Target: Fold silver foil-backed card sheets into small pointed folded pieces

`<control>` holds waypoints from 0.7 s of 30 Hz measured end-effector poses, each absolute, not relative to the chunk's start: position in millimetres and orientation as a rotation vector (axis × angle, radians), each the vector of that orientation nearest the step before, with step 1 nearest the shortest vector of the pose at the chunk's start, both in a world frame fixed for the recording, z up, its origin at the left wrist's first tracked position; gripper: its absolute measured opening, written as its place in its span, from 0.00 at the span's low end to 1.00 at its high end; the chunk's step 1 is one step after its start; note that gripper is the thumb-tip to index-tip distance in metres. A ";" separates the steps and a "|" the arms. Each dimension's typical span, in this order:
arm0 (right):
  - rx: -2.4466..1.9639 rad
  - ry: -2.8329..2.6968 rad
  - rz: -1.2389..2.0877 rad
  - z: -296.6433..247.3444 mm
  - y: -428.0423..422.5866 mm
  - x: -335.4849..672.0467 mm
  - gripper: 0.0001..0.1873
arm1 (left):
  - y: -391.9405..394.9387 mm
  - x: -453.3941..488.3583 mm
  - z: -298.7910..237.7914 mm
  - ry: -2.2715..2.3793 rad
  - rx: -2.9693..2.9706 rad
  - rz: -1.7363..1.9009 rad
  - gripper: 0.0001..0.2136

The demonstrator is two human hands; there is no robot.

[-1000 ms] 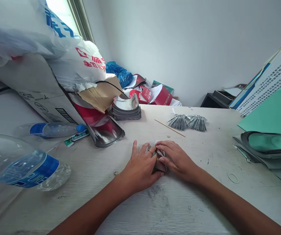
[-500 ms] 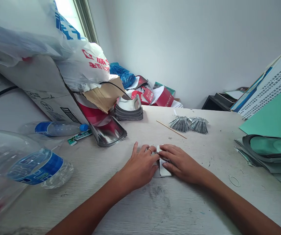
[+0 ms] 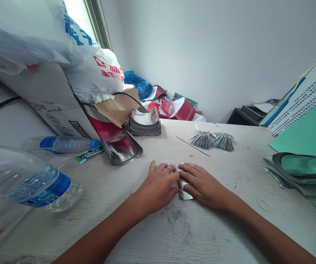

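On the table, a small shiny silver sheet (image 3: pixel 185 194) lies between my two hands, its upper part hidden under my fingers. My left hand (image 3: pixel 160 187) has a ring on it; its thumb and fingers press on the sheet's left edge, with the index finger lifted. From the other side my right hand (image 3: pixel 203 185) curls its fingers and thumb over the sheet. Beyond the hands are two fanned bundles of thin metal pieces (image 3: pixel 203 141) and a thin wooden stick (image 3: pixel 192 146).
At left are a large clear bottle (image 3: pixel 45 187), a smaller bottle (image 3: pixel 67 144), a carton (image 3: pixel 56 99) and plastic bags (image 3: pixel 97 73). Curved sheets (image 3: pixel 145 127) are stacked at the back. Green sheets (image 3: pixel 306 128) and a rubber band (image 3: pixel 264 205) are at right.
The sheet between my hands has tilted or turned, and its surface now looks shiny silver instead of white. My hands stay nearly in place.
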State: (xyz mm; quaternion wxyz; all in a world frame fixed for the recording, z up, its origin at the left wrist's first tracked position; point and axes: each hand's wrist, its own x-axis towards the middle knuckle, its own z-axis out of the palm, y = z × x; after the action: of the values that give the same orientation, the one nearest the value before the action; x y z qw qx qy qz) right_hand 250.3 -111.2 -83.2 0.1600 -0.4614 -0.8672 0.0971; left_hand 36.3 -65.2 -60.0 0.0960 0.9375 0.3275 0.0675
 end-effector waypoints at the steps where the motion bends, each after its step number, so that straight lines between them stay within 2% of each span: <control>1: -1.322 -2.476 0.270 -83.8 -110.9 250.0 0.21 | -65.1 36.2 -60.4 0.971 2.778 0.200 0.08; 15: -1.333 -2.441 0.269 -83.9 -108.6 249.5 0.26 | -66.5 36.6 -60.7 0.992 2.801 0.193 0.06; 21: -1.334 -2.434 0.261 -80.8 -109.5 246.6 0.23 | -70.6 41.7 -65.8 1.027 2.841 0.248 0.09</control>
State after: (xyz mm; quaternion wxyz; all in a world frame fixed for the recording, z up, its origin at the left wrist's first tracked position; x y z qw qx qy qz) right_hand 246.6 -109.5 -80.8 0.1761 -0.4710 -0.8594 0.0922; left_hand 41.7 -70.6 -65.8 0.0552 0.9359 0.3382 0.0817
